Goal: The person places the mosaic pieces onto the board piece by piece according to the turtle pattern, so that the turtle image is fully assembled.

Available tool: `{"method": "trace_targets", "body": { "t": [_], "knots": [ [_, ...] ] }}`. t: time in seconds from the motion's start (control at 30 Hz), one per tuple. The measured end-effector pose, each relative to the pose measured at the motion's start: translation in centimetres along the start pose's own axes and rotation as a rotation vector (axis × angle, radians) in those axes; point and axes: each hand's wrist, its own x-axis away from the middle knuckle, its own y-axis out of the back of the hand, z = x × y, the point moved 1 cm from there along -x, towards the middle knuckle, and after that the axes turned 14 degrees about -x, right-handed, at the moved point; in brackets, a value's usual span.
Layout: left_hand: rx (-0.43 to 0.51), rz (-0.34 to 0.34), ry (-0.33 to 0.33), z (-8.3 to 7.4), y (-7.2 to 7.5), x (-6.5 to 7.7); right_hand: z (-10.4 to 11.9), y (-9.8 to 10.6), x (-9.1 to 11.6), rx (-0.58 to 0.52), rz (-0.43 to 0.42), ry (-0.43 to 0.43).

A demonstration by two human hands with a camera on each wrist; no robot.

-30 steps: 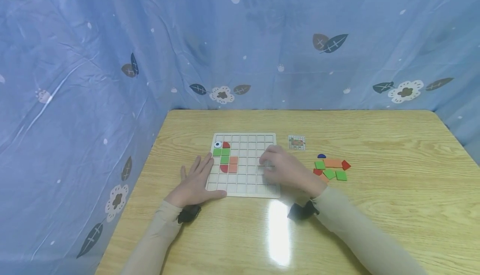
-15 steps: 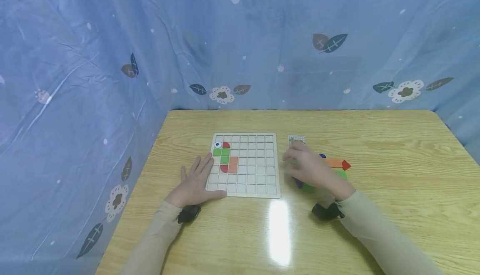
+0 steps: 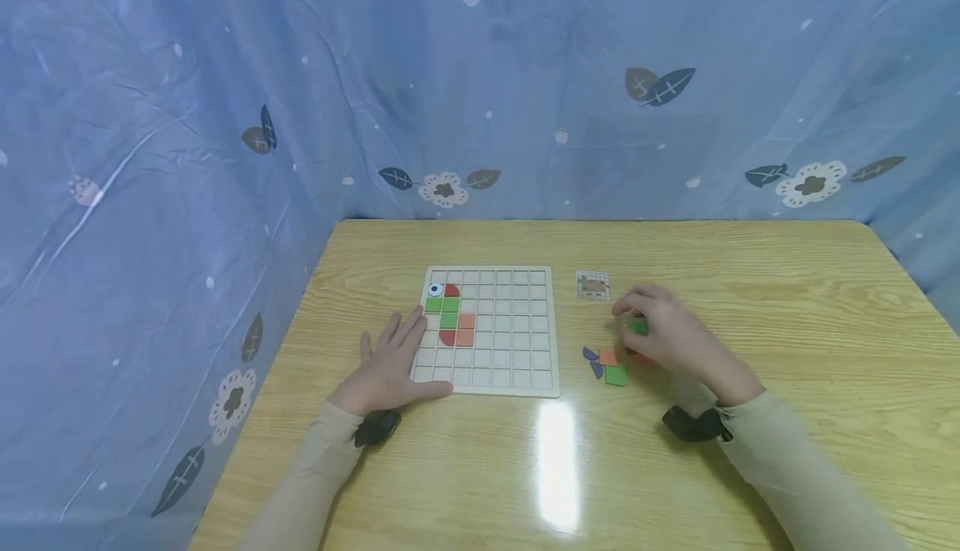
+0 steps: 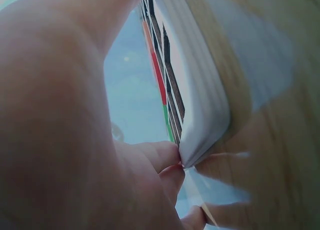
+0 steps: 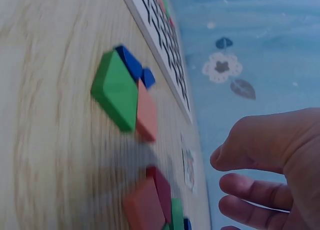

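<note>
A white grid board [image 3: 517, 343] lies on the table with an eye tile [image 3: 436, 290] and several green, red and orange tiles set in its left columns. My left hand [image 3: 386, 376], fingers spread, rests along the board's left edge; the left wrist view shows fingertips at the board's corner [image 4: 205, 90]. My right hand [image 3: 667, 338] hovers over loose tiles right of the board, hiding some of them. The right wrist view shows its thumb [image 5: 250, 145] and fingers apart, nothing between them. A green tile [image 5: 117, 92], an orange tile [image 5: 146, 115] and blue pieces [image 5: 129, 62] lie nearby.
A small pattern card [image 3: 592, 284] lies right of the board's upper corner. Beneath my right hand are a red tile [image 5: 159, 190] and another orange tile [image 5: 144, 205]. A blue patterned curtain [image 3: 525, 117] hangs behind the wooden table [image 3: 787, 326].
My right hand has moved right, from over the board's right side to over the loose tiles, uncovering the card and the nearer green, orange and blue pieces. My left hand has stayed put.
</note>
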Motion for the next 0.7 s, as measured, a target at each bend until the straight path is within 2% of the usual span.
{"method": "trace_targets", "body": {
  "t": [0.4,0.7],
  "knots": [
    [-0.016,-0.002,-0.002,0.0,0.0,0.0,-3.0,2.0,1.2,0.022,0.005,-0.008],
    [-0.017,-0.004,-0.001,-0.1,0.1,0.0,-3.8,2.1,1.4,0.032,0.041,-0.047]
  ]
}}
